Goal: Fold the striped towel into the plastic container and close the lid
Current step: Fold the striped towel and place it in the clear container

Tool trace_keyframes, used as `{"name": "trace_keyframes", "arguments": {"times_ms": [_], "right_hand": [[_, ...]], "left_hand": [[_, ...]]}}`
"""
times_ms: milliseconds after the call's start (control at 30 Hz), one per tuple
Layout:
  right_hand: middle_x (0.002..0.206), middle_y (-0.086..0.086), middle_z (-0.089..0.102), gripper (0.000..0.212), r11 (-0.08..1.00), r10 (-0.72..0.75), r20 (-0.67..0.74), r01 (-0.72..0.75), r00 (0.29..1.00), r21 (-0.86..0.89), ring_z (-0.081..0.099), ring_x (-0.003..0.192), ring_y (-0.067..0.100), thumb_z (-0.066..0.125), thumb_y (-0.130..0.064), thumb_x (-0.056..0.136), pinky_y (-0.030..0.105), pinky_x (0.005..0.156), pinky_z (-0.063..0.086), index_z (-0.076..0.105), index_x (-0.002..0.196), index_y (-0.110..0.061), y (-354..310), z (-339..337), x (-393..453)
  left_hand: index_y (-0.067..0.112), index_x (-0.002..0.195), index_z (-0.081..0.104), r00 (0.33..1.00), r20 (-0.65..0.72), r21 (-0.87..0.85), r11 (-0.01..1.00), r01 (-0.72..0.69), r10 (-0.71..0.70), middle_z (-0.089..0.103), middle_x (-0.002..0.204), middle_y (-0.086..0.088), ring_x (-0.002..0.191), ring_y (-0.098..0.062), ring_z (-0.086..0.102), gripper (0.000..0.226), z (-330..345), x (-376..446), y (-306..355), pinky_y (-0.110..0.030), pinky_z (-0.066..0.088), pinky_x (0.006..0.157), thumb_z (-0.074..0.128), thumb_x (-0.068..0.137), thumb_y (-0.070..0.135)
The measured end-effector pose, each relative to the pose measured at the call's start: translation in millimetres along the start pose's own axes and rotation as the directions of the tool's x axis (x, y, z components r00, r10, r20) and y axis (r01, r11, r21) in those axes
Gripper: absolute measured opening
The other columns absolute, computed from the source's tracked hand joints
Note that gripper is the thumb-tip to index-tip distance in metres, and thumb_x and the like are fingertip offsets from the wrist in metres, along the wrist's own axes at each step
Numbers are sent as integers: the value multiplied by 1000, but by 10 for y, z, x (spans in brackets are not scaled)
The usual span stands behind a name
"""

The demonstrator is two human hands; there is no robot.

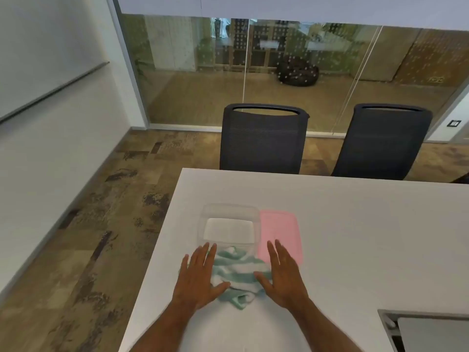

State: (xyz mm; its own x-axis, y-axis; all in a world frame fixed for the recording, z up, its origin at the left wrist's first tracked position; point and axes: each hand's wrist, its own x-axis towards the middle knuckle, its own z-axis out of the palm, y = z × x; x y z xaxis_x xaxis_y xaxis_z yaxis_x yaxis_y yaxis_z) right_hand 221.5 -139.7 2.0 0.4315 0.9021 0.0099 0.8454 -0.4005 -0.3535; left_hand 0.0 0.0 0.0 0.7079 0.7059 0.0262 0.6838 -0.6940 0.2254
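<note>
A crumpled green-and-white striped towel [239,273] lies on the white table [355,237] near its front left. My left hand [199,275] rests flat over the towel's left side, fingers spread. My right hand [281,273] lies flat at the towel's right side, its thumb on the cloth. Neither hand grips anything. Just beyond the towel stands a clear plastic container [229,224], open and with nothing inside. A pink lid [280,231] lies flat on the table, touching the container's right side.
Two dark office chairs [261,143] [380,143] stand at the table's far edge. A grey cable hatch [429,329] is set into the table at the lower right. The table's left edge runs close to my left hand, with floor beyond.
</note>
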Motion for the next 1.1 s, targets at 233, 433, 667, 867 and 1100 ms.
{"name": "trace_keyframes", "arguments": {"times_ms": [233,433,667,867,1100], "right_hand": [[145,3,37,47,990,-101,302,126,948,-66,45,124,28,60,-40,72,38,84,52,48,114,-22,33,16,-98],[143,0,36,45,992,-17,509,80,861,-102,40,126,28,60,-28,72,36,97,43,56,116,-29,68,45,-181],[96,-7,48,30,996,-85,354,77,931,35,53,98,22,57,-22,65,30,74,36,50,92,-33,33,-45,-197],[62,-13,54,34,849,40,65,-68,997,524,43,53,-1,63,-17,56,19,54,39,47,79,-37,-39,-371,-219],[70,4,62,34,259,223,55,-113,973,959,56,69,21,68,-28,57,28,61,45,62,82,-6,-344,-969,107]], "left_hand": [[22,87,47,950,-152,-33,959,-282,274,59,86,0,67,-21,60,34,26,-128,75,-32,48,50,65,68,42],[33,73,60,978,100,-3,983,-183,183,61,120,-6,100,-25,54,41,324,-212,-66,-35,57,58,73,41,55],[30,78,63,991,33,-140,982,-125,131,58,93,15,83,-5,56,44,291,-165,-35,-16,45,74,81,38,30],[32,81,55,997,-76,-305,952,-25,2,61,78,15,76,-7,58,15,39,-160,46,-20,47,62,57,66,34],[33,85,53,977,-145,-551,833,51,-155,63,84,16,81,-8,59,10,-313,133,364,-32,53,73,50,76,35]]}}
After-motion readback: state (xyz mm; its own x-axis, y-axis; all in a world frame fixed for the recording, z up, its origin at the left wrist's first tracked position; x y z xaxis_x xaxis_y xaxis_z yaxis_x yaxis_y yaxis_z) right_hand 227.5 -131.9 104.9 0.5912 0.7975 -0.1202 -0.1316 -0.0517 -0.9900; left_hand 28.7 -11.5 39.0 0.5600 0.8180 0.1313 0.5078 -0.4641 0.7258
